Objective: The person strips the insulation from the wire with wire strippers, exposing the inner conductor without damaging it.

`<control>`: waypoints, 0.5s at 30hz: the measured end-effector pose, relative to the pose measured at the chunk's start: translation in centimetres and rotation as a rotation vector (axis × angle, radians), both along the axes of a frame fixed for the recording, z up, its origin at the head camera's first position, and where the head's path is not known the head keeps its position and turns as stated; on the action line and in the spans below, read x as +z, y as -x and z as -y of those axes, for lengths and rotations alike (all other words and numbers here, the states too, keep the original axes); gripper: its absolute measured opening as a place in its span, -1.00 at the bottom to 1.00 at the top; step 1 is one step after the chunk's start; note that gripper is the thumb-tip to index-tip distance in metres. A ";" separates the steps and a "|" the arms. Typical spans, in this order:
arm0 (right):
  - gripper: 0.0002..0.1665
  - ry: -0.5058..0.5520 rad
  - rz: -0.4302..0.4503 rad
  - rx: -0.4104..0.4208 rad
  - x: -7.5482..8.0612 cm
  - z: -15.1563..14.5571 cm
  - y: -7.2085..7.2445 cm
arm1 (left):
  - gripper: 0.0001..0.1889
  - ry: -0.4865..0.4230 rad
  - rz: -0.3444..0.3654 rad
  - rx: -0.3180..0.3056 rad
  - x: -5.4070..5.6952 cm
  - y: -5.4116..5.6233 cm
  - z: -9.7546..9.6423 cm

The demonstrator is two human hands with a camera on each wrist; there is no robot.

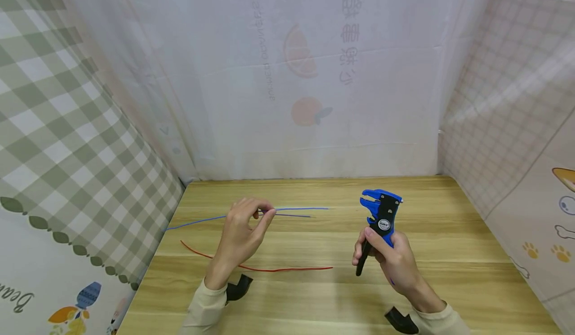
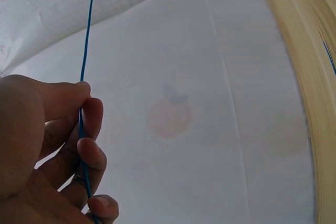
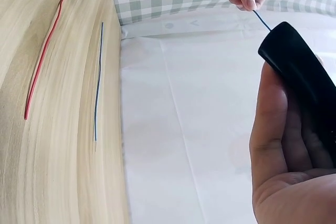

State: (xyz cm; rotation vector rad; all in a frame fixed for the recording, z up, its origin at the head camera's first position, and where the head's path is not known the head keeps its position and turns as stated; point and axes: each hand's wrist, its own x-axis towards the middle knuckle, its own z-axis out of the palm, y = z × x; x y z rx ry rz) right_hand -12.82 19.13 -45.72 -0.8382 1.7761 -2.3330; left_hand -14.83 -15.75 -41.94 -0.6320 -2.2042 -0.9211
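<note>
My left hand (image 1: 244, 230) pinches a blue wire (image 2: 87, 35) between thumb and fingertips, above the table. In the left wrist view its far tip looks bare and silvery, just below a small blue piece at the top edge. My right hand (image 1: 395, 262) grips a blue-and-black wire stripper (image 1: 385, 210) by its handles, head pointing up and its notched mouth facing left. Tool and wire tip stand apart in the head view. A second blue wire (image 3: 98, 82) lies on the table. A red wire (image 1: 287, 269) lies nearer, passing under the left wrist.
The wooden table (image 1: 287, 305) carries the loose wires. A white printed sheet (image 1: 224, 125) hangs behind it. A green checked cloth (image 1: 112, 150) borders the left side, and a pale patterned cloth (image 1: 507, 150) the right. Black curved pieces (image 1: 239, 287) sit by both wrists.
</note>
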 end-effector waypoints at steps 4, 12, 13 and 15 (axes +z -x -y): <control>-0.57 -0.016 0.028 -0.023 0.0 -0.1 0.0 | -0.90 -0.005 0.019 -0.006 -0.1 0.1 0.0; -0.58 -0.013 0.003 -0.030 -0.3 -0.7 0.2 | -0.92 0.001 0.057 -0.013 -0.7 0.6 -0.1; -0.58 -0.009 -0.003 -0.027 -0.4 -0.8 0.2 | -0.93 0.005 0.063 -0.015 -0.9 0.7 -0.1; -0.59 -0.008 -0.007 -0.026 -0.5 -1.0 0.2 | -0.93 0.016 0.077 -0.018 -1.2 0.9 -0.1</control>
